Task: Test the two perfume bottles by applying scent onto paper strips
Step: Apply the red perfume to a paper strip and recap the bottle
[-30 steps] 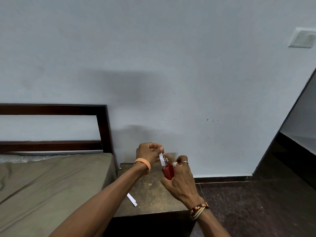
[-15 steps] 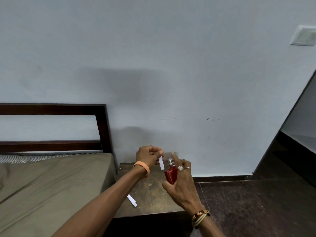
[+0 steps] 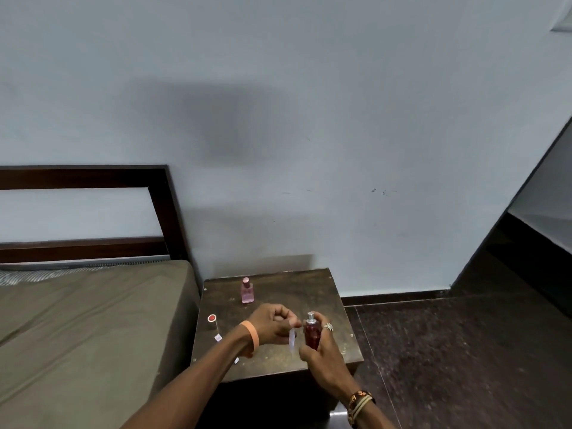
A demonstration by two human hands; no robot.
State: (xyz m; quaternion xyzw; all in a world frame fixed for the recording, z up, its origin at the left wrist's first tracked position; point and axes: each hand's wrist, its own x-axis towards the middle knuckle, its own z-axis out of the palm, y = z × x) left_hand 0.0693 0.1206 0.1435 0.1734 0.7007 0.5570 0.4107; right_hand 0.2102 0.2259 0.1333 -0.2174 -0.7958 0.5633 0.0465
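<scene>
My right hand (image 3: 322,354) grips a dark red perfume bottle (image 3: 311,334) with a silver sprayer, upright above the dark bedside table (image 3: 328,292). My left hand (image 3: 272,325) pinches a white paper strip (image 3: 291,339) that hangs down just left of the bottle. A pink perfume bottle (image 3: 247,291) with its cap on stands at the table's back. A red cap (image 3: 212,320) stands at the table's left edge. Another paper strip (image 3: 218,337) lies near that cap, mostly hidden under my left forearm.
A bed with an olive sheet (image 3: 86,323) and dark wooden headboard (image 3: 161,209) adjoins the table on the left. The pale wall (image 3: 309,119) is right behind. Dark floor (image 3: 448,351) lies to the right, with a doorway (image 3: 538,230) beyond.
Both hands have dropped lower over the table and the view has tilted, so the pink bottle and red cap now show. The strip and red bottle stay held side by side.
</scene>
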